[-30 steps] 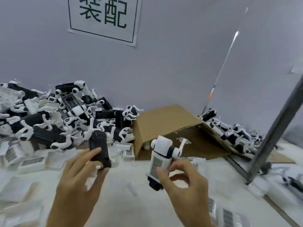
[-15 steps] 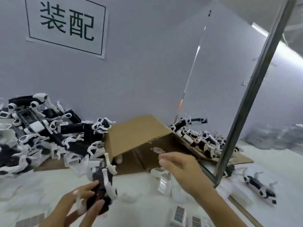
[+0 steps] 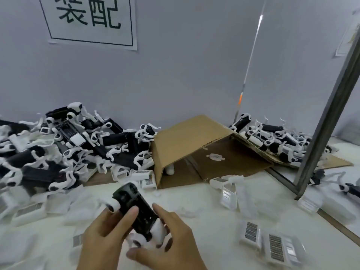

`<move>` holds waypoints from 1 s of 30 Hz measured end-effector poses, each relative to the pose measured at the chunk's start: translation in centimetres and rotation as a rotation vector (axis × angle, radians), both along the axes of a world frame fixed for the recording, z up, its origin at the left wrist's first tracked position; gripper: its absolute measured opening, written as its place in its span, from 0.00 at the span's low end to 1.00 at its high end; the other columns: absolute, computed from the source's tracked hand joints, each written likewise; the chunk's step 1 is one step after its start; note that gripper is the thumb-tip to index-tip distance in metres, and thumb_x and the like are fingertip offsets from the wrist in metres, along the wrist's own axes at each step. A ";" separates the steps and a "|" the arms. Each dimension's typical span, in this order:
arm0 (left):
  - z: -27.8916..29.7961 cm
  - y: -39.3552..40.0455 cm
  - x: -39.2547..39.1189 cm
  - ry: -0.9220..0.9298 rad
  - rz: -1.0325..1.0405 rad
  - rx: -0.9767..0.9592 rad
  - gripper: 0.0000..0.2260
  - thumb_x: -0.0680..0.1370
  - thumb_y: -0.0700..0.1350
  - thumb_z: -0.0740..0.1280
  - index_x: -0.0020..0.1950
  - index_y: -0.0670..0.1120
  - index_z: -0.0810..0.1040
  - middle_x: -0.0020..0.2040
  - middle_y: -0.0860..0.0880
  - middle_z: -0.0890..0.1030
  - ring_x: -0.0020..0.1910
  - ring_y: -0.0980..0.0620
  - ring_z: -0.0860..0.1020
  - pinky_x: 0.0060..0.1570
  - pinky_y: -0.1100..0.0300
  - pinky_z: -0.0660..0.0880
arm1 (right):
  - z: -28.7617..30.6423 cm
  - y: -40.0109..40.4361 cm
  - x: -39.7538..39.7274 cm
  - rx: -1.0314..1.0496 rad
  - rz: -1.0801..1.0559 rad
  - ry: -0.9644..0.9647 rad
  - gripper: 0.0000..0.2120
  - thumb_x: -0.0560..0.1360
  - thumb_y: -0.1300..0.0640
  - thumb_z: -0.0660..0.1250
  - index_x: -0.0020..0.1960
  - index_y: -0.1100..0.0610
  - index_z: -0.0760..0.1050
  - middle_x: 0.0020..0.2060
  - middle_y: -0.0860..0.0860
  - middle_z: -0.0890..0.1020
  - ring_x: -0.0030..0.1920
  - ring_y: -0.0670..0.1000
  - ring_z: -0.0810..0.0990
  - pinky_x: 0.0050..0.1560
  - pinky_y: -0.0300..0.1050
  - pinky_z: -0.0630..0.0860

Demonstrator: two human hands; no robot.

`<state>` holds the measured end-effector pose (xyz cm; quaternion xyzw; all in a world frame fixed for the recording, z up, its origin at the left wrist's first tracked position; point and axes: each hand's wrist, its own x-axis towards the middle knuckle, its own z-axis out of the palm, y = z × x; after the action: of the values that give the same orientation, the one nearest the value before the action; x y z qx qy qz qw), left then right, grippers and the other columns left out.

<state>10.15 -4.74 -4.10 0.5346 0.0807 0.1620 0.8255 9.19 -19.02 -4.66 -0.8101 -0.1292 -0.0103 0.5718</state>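
On the table (image 3: 204,221), nearest the front edge: toy body (image 3: 134,203), held between left hand (image 3: 105,236) and right hand (image 3: 167,242), tilted, far end up and to the left. Behind and to the left, against the wall: heap of toy robots (image 3: 78,145). Touching that heap on its right: cardboard box (image 3: 187,137), mouth facing front right, one small part (image 3: 215,157) inside. Right of the box, on its flattened flap: second heap (image 3: 272,137). In front of that heap: slanted metal post (image 3: 327,117). Near the right front: two grille covers (image 3: 272,242), side by side. Above the left heap, on the wall: sign (image 3: 89,20).
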 end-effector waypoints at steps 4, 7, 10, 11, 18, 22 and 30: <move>0.6 -1.0 -1.4 -0.028 -0.067 0.025 0.14 0.63 0.46 0.76 0.48 0.46 0.87 0.49 0.44 0.87 0.49 0.46 0.86 0.49 0.52 0.78 | -0.5 -0.5 0.0 -0.029 -0.058 0.018 0.42 0.54 0.27 0.74 0.65 0.35 0.68 0.57 0.29 0.73 0.61 0.34 0.73 0.60 0.34 0.73; 0.7 -1.2 -1.8 -0.013 -0.066 0.050 0.17 0.64 0.52 0.76 0.49 0.46 0.87 0.50 0.43 0.87 0.51 0.45 0.86 0.55 0.51 0.78 | -0.4 -1.1 0.1 -0.046 -0.100 -0.096 0.28 0.56 0.30 0.74 0.52 0.42 0.78 0.47 0.40 0.82 0.47 0.42 0.80 0.44 0.42 0.78; 0.9 -1.1 -2.0 0.004 -0.109 0.065 0.15 0.68 0.51 0.78 0.51 0.46 0.87 0.52 0.43 0.87 0.54 0.45 0.85 0.58 0.52 0.81 | -0.2 -1.6 0.1 -0.095 -0.122 -0.215 0.25 0.59 0.32 0.73 0.47 0.47 0.79 0.40 0.45 0.81 0.41 0.48 0.79 0.40 0.49 0.77; 1.0 -1.2 -2.1 0.001 -0.124 0.065 0.12 0.70 0.50 0.79 0.51 0.47 0.87 0.52 0.43 0.87 0.55 0.46 0.85 0.58 0.54 0.81 | -0.3 -1.7 0.3 -0.090 -0.119 -0.239 0.24 0.60 0.32 0.74 0.49 0.46 0.79 0.41 0.45 0.81 0.42 0.48 0.79 0.40 0.48 0.77; 1.4 -1.5 -2.8 -0.109 -0.120 0.240 0.09 0.70 0.44 0.76 0.49 0.52 0.87 0.48 0.49 0.88 0.50 0.53 0.86 0.45 0.68 0.79 | -0.8 -1.8 0.5 -0.077 -0.040 -0.258 0.26 0.65 0.35 0.75 0.60 0.41 0.74 0.50 0.40 0.80 0.51 0.45 0.79 0.47 0.37 0.75; 1.2 -1.4 -2.9 -0.209 -0.010 0.574 0.12 0.70 0.43 0.77 0.52 0.54 0.86 0.50 0.54 0.87 0.53 0.55 0.84 0.53 0.66 0.78 | -0.9 -2.4 1.4 -0.096 0.036 -0.200 0.41 0.71 0.50 0.77 0.77 0.38 0.59 0.66 0.35 0.71 0.67 0.37 0.69 0.61 0.26 0.68; -0.4 -0.3 -2.2 -0.553 0.206 1.478 0.34 0.65 0.26 0.77 0.70 0.42 0.78 0.61 0.44 0.79 0.62 0.46 0.73 0.58 0.51 0.75 | -0.2 -2.0 -0.4 0.087 0.075 -0.339 0.42 0.64 0.41 0.79 0.74 0.39 0.65 0.64 0.34 0.77 0.67 0.41 0.75 0.62 0.30 0.70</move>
<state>7.95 -5.07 -4.55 0.8742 -0.2063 0.3760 0.2278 8.75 -21.02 -4.82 -0.7658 -0.2532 -0.1312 0.5764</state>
